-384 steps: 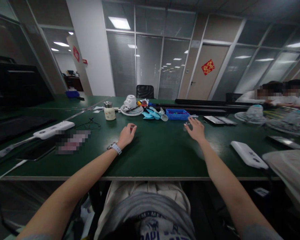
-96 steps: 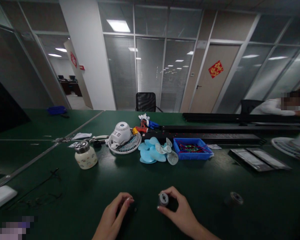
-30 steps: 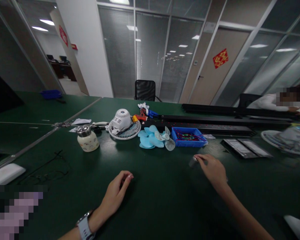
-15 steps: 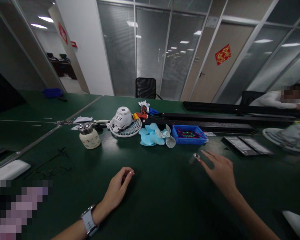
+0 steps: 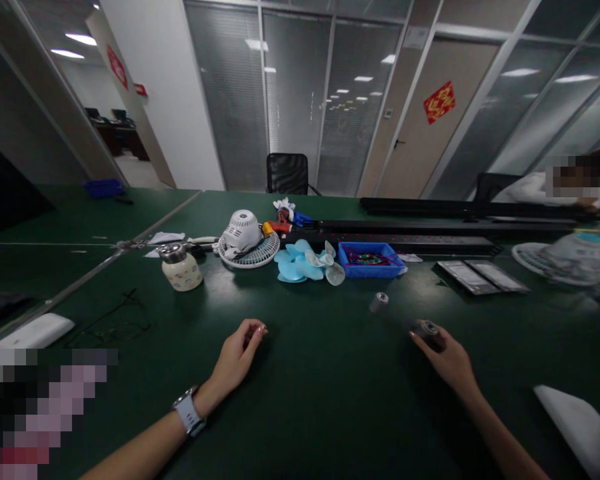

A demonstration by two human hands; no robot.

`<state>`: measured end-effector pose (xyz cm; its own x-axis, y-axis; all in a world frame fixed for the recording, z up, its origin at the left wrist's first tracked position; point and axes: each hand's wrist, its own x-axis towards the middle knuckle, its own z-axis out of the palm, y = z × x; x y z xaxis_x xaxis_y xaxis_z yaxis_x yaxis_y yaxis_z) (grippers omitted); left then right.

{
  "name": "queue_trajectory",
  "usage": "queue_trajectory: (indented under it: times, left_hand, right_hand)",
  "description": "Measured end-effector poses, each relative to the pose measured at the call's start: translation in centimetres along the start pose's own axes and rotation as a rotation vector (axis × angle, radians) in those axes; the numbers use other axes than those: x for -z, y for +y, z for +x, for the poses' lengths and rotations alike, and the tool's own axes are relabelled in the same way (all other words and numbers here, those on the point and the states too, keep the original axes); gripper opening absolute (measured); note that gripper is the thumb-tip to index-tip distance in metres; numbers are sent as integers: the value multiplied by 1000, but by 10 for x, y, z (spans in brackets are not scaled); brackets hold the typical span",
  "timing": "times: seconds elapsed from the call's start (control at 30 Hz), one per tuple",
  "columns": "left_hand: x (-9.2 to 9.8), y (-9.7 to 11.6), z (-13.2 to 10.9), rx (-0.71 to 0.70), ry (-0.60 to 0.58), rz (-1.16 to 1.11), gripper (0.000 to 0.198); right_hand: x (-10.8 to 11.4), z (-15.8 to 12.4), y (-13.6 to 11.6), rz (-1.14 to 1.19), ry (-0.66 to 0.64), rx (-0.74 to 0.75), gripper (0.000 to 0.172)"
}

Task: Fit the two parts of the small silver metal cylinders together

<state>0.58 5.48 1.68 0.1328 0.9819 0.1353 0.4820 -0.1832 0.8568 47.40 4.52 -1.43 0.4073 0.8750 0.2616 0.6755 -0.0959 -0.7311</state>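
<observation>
My right hand (image 5: 447, 357) is closed around a small metal cylinder (image 5: 429, 328), thumb on one side and fingers on the other, low over the green table. A second metal cylinder (image 5: 379, 303) of similar look stands on the table to the left and farther out, apart from the hand. At left centre, my left hand (image 5: 237, 353) rests with its fingers loosely curled and the thumb against the index finger; nothing shows in it. Beyond the hands lie blue fan blades (image 5: 294, 263), with clear blades (image 5: 330, 263) beside them, and a blue tray (image 5: 371, 269) of wires.
A white fan housing (image 5: 245, 233) and a cream jar (image 5: 181, 270) stand at left. Black rails (image 5: 405, 245) run across the back. Two flat panels (image 5: 480, 277) and another fan (image 5: 565, 260) lie at right. A person in white sleeves (image 5: 520, 190) sits at far right.
My right hand, open beside the standing cylinder before, has moved toward me and closed on another cylinder. My left hand keeps its curled pose. The view has shifted slightly.
</observation>
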Motion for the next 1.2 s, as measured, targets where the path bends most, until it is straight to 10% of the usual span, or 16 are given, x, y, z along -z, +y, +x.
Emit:
queue_trajectory:
  times: [0.17, 0.47, 0.8, 1.2]
  left_hand:
    - [0, 7, -1, -20, 6, 54, 31]
    - [-3, 10, -11, -180, -132, 111, 34]
    - [-14, 10, -2, -420, -189, 92, 31]
    - [-17, 51, 15, -298, -270, 20, 22]
  right_hand:
    - [-9, -31, -40, 12, 25, 124, 57]
    - [-110, -70, -176, 333, -711, 454, 42]
    - [-136, -74, -176, 347, -772, 503, 44]
    - [-139, -74, -176, 354, -758, 583, 18]
